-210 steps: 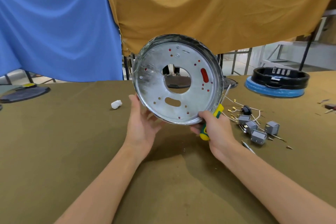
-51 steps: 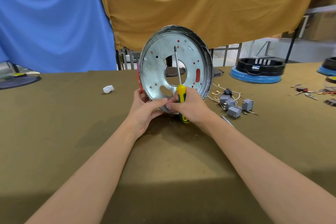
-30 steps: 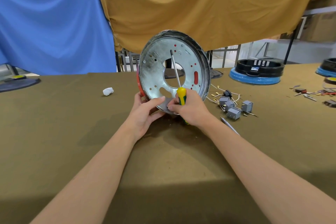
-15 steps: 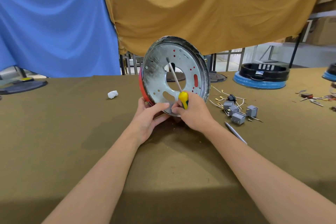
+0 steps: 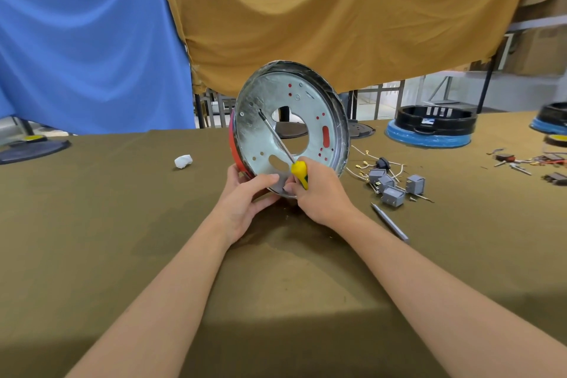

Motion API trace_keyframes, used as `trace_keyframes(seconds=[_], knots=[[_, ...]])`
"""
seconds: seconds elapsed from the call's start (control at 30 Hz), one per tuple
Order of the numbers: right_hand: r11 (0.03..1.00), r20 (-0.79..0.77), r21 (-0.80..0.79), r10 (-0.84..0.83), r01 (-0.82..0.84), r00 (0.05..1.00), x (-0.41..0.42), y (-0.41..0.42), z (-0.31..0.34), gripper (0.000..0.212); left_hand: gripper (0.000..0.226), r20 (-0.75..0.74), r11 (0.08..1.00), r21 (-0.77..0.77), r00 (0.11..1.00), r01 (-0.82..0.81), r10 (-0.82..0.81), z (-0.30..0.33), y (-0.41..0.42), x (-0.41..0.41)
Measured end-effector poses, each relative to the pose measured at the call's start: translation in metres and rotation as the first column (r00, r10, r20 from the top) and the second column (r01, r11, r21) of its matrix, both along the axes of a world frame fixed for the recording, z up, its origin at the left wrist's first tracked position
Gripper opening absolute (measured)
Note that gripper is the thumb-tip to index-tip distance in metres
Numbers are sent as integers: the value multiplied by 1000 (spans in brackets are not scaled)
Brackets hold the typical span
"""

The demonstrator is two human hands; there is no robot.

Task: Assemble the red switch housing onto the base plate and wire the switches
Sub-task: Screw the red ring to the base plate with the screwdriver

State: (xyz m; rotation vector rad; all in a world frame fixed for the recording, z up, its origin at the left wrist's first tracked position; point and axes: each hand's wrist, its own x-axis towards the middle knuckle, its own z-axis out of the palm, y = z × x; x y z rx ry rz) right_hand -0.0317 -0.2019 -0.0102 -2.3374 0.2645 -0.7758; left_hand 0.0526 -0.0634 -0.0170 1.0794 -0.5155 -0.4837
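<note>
A round silver base plate [image 5: 313,101] stands on edge on the table, its holed back face toward me. The red switch housing [image 5: 235,154] shows as a red rim behind the plate's left edge and through its slots. My left hand [image 5: 245,196] grips the plate's lower left edge, thumb on the metal face. My right hand [image 5: 319,193] grips a yellow-and-green screwdriver [image 5: 299,172] at the plate's bottom; its shaft leans up and left across the face, tip near the upper left holes. Several grey switches [image 5: 392,190] with wires lie to the right.
A white crumpled lump [image 5: 183,161] lies left of the plate. A grey pen-like tool [image 5: 389,222] rests near my right forearm. Black-and-blue round housings [image 5: 431,127] stand at the back right, small loose parts [image 5: 527,159] far right, a dark disc [image 5: 30,149] far left.
The screwdriver shaft has swung from near upright to leaning up and left across the plate face. Both hands stay at the plate's lower edge.
</note>
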Motion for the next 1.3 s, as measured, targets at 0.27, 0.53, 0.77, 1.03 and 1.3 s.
trace_keyframes(seconds=[0.27, 0.53, 0.77, 1.03, 1.3], knots=[[998, 1, 62, -8, 8, 1000, -1, 1, 2, 12, 67, 29, 999, 23, 999, 22, -23, 0, 2, -1], [992, -1, 126, -28, 28, 1000, 0, -1, 4, 21, 69, 76, 999, 41, 997, 19, -23, 0, 2, -1], [990, -14, 125, -62, 63, 998, 0, -2, 4, 19, 66, 87, 998, 57, 996, 2, -7, 0, 2, -4], [989, -10, 136, -52, 53, 999, -4, -3, 6, 37, 58, 127, 995, 102, 992, -9, -5, -2, 3, -5], [993, -11, 100, -61, 62, 998, -2, -3, 4, 22, 59, 130, 991, 110, 990, -69, 55, 1, 1, -9]])
